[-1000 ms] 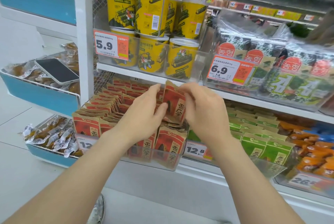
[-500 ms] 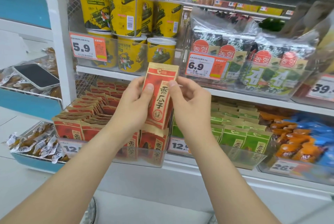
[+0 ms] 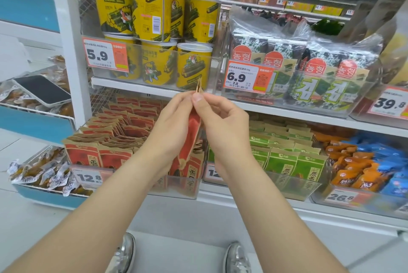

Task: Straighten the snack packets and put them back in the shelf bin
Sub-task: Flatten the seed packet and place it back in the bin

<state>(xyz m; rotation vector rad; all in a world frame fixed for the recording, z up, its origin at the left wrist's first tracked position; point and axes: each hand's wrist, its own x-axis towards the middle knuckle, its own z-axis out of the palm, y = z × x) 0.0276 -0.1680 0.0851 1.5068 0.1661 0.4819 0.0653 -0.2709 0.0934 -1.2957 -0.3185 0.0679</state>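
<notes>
Packet [image 3: 191,140] held edge-on between both hands, upright, crimped top poking out above the fingertips. Left hand [image 3: 172,127] and right hand [image 3: 225,125] both pinch it near the top seam, thumbs and forefingers closed on the paper. Lower end hangs free just above the shelf bin [image 3: 176,189]. Bin sits directly below the hands, clear front wall, rows of the same red packets [image 3: 106,153] filling it left of the left hand. The slot right under the hands is partly hidden by the wrists, so can't tell how full it is. Read: mid-straighten, one packet out, not yet returned. To do it well, run the pinch down both side edges so the pouch goes flat, contents settled to the bottom, top flap square rather than folded. Then turn it face-forward to match the printed fronts of the row and lower it bottom-first into a gap below the hands, not on top of neighbours. Hold it upright on entry, since a tilted drop likely wedges against the front wall or knocks the row over. Green packets [image 3: 287,162] in the next bin, right of the right hand, are a different product, so aim left of that bin. Yellow tubs [image 3: 154,19] on the shelf above the hands are near the packet top, so no need to lift higher.
</notes>
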